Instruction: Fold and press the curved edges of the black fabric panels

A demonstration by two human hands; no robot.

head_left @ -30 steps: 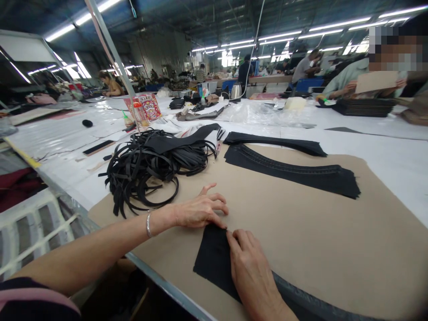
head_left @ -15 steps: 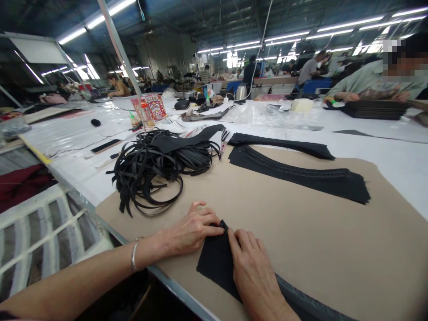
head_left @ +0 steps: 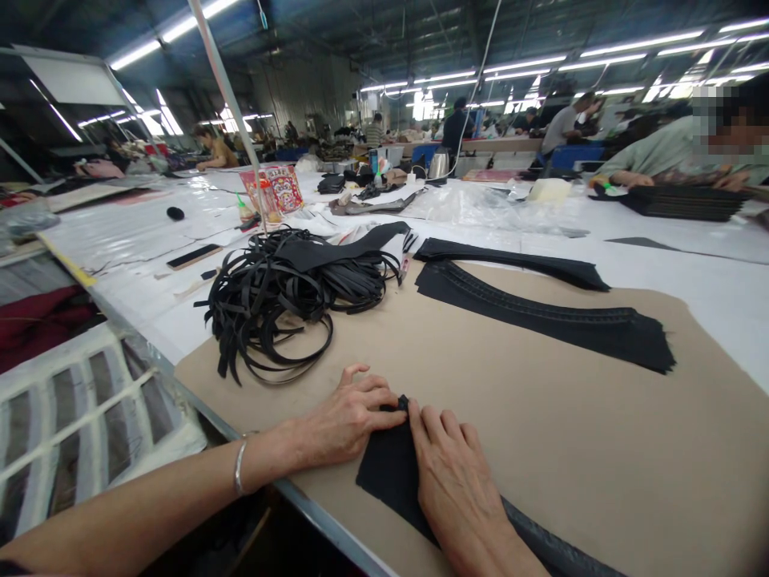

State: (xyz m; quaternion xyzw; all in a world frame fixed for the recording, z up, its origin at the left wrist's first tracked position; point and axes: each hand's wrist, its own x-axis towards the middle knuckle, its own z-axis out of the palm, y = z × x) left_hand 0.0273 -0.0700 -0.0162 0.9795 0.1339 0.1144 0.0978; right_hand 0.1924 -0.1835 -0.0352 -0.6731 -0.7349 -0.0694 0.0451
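A curved black fabric piece [head_left: 390, 473] lies in front of me, its far end between my two hands. My left hand [head_left: 360, 413] is closed at that end, thumb and fingers pinching its upper corner. Opposite it, my right hand [head_left: 450, 473] presses along the edge with its fingers close together, the fingertips almost meeting my left thumb. The corner between the fingertips looks folded over. Past my right hand the strip runs on toward the bottom edge of the view; my hand and wrist cover its middle.
Loose black strips [head_left: 270, 296] lie heaped beyond my left hand. Farther right are stacked curved black pieces [head_left: 541, 308] on the tan sheet [head_left: 577, 417]. A pole [head_left: 231, 112] rises behind the heap. Across the table, a co-worker [head_left: 661, 152] sits by a dark stack [head_left: 685, 204].
The fabric corner under my fingertips sticks out less and looks more folded over. Both hands keep nearly the same place; the whole view has shifted slightly.
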